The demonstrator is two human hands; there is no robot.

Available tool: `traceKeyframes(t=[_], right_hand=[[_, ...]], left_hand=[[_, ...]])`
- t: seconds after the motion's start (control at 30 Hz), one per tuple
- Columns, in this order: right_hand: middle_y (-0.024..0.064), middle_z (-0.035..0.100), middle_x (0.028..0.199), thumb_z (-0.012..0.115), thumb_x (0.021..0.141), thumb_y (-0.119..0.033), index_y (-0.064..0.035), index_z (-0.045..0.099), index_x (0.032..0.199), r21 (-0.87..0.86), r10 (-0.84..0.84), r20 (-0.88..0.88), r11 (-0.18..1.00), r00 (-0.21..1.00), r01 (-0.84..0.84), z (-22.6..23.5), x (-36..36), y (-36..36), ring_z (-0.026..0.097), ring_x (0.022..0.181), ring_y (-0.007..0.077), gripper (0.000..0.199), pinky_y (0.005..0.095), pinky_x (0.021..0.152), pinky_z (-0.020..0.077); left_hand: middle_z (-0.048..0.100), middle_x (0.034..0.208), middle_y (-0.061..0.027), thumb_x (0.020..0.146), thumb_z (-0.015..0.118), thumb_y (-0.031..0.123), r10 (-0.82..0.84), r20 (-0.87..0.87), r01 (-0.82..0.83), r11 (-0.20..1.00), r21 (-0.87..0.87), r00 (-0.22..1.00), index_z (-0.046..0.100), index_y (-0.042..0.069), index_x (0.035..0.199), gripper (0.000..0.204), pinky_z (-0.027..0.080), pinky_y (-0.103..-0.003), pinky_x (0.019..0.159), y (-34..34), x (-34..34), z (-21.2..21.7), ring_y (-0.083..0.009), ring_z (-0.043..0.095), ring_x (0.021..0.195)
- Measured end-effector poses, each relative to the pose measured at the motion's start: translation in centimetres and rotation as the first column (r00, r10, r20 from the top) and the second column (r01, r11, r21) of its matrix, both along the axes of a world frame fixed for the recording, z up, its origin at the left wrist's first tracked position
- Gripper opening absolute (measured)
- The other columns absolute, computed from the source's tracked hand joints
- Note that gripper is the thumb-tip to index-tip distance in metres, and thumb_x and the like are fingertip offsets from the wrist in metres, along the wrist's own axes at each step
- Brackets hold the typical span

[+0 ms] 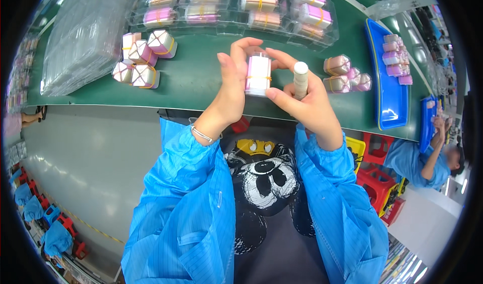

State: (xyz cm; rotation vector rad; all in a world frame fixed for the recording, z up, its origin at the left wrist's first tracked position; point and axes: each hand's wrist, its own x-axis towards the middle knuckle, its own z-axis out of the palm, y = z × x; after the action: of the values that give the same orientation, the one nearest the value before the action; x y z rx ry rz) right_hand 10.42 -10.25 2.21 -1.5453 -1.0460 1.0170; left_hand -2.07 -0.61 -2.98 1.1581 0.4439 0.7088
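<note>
My left hand (232,85) is closed around the left side of a small pink-and-white pack (259,73), its thumb raised. A yellow rubber band runs around the pack, which has a clear plastic cover and stands upright just above the table's near edge. From the other side, my right hand (314,100) steadies it, with the thumb at the lower corner and the index finger reaching behind the top. Those right fingers also hold a pale, white-ended cylinder (301,80), like a thick marker; its exact kind cannot be made out.
Several banded packs (143,58) lie left on the green table (201,95), with others (347,75) to the right. Clear trays of packs (231,20) line the back. Stacked empty trays (85,37) stand far left, a blue bin (392,110) right. A co-worker (417,161) sits beyond.
</note>
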Motion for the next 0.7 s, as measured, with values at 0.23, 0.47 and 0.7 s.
traceKeyframes(t=[0.23,0.47,0.7], right_hand=[[0.0036,0.055,0.12,0.079,0.069,-0.007,-0.0125,0.054,0.134,0.031,0.075,0.126,0.996,0.989,-0.079,0.7,-0.1,-0.2,0.047,0.06,0.0016,0.07,0.0182,0.047,0.0373],[0.0049,0.053,0.12,0.08,0.065,-0.007,-0.0135,0.057,0.13,0.076,0.012,0.327,0.996,0.945,-0.039,0.5,-0.5,0.1,0.053,0.068,0.0051,0.069,0.0196,0.047,0.0399],[0.0051,0.053,0.117,0.081,0.064,-0.01,-0.0135,0.059,0.124,0.139,-0.037,0.371,0.99,0.928,-0.016,-0.1,-0.6,0.4,0.057,0.078,0.0092,0.064,0.0218,0.048,0.0425]], left_hand=[[0.044,0.12,-0.0123,0.082,0.005,0.081,0.051,0.078,-0.062,0.986,0.153,0.996,0.031,0.005,0.13,0.093,0.049,-0.028,0.075,-0.7,0.1,-0.4,-0.0181,0.055,0.101],[0.043,0.115,-0.0106,0.084,0.013,0.08,0.114,0.096,-0.133,0.966,0.222,0.989,0.03,0.006,0.12,0.085,0.045,-0.029,0.075,-1.1,0.3,-1.6,-0.0153,0.049,0.091],[0.042,0.113,-0.01,0.084,0.015,0.08,0.132,0.108,-0.155,0.956,0.249,0.985,0.031,0.005,0.12,0.084,0.045,-0.029,0.074,-1.2,0.5,-2.0,-0.016,0.05,0.09]])
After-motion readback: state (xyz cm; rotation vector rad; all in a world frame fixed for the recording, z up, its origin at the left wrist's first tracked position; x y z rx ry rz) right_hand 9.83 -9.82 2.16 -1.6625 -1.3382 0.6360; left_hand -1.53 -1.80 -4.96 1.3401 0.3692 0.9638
